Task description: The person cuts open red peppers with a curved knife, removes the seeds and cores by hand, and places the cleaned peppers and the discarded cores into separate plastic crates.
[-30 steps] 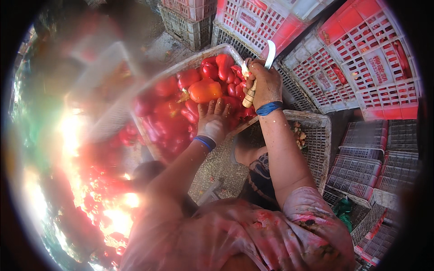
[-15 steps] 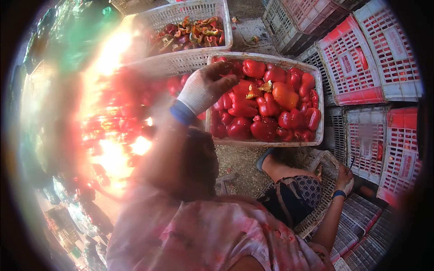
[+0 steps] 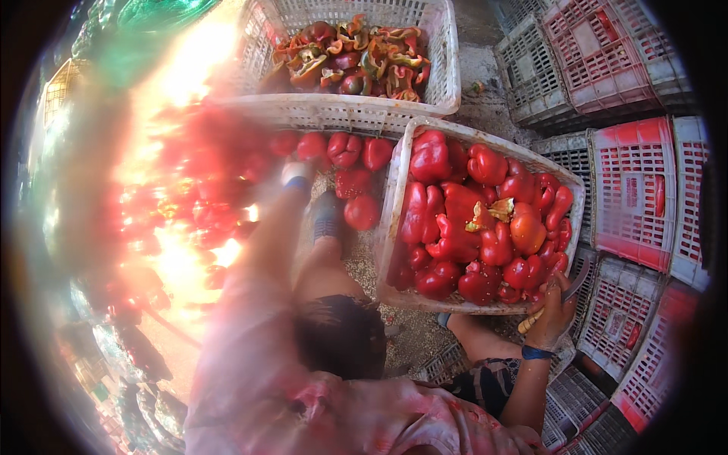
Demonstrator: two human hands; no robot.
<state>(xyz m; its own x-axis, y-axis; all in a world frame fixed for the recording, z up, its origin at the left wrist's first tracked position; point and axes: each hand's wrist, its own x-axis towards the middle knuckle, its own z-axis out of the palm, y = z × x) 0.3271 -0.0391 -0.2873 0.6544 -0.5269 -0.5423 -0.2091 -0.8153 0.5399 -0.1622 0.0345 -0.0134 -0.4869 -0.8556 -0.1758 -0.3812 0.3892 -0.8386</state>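
Observation:
My left hand [image 3: 296,174], in a white glove with a blue wrist band, reaches down at a red bell pepper [image 3: 312,146] in the loose pile left of the full crate. Glare and blur hide its fingers. At the crate's near right corner, my right hand [image 3: 553,317] is closed round the pale handle of a curved knife [image 3: 532,320], whose blade points up and away. The white plastic crate [image 3: 462,304] in front of me is full of red bell peppers [image 3: 459,241]. A dried yellowish pepper piece [image 3: 491,215] lies on top.
Behind stands another white crate [image 3: 326,108] with cut, wilted pepper pieces [image 3: 353,61]. Stacked red and white crates [image 3: 634,201] line the right side. Strong glare covers the pepper pile [image 3: 189,201] on the left. My legs are below, between pile and crate.
My left hand has moved from above the full crate leftward and down to the loose peppers. My right hand has come up beside the crate's near right corner with the knife. The view has shifted.

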